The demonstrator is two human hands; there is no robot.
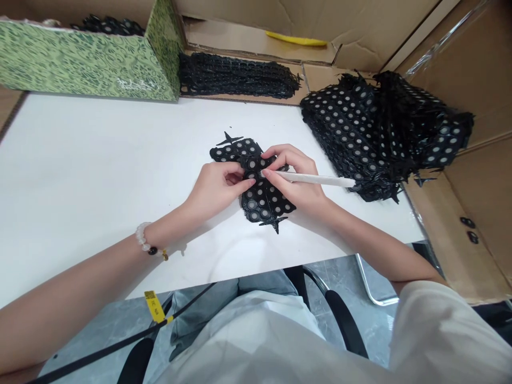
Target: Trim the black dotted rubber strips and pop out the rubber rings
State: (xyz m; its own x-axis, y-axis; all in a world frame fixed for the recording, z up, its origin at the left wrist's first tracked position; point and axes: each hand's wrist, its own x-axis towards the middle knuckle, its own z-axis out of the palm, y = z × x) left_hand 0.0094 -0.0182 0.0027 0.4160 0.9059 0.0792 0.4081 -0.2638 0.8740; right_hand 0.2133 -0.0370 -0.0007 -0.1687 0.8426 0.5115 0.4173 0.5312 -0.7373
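At the far left of a white table [100, 144], small dark pieces [108, 25] are being held in a green patterned box [88, 60]. Nearer, a pale beaded bracelet [141, 237] is being worn on the left wrist. To its right, a black dotted sheet [267, 200], star-shaped at its near and far ends, is being gripped mid-table by the left hand [214, 184]: the edge is being pinched by thumb and curled index finger, the other fingers being mostly hidden. Beyond, a bundle of black strips [240, 74] is being supported on cardboard, a yellow strip [296, 39] being placed farther back. To the right, a white stick [320, 179] is being pinched between thumb and index finger of the right hand [300, 178]; its left end is being directed at the sheet, contact being obscured by the fingertips. Farther right, similar sheets [352, 122] are being piled in a heap. At the right edge, two small black pieces [472, 237] are being borne by cardboard.
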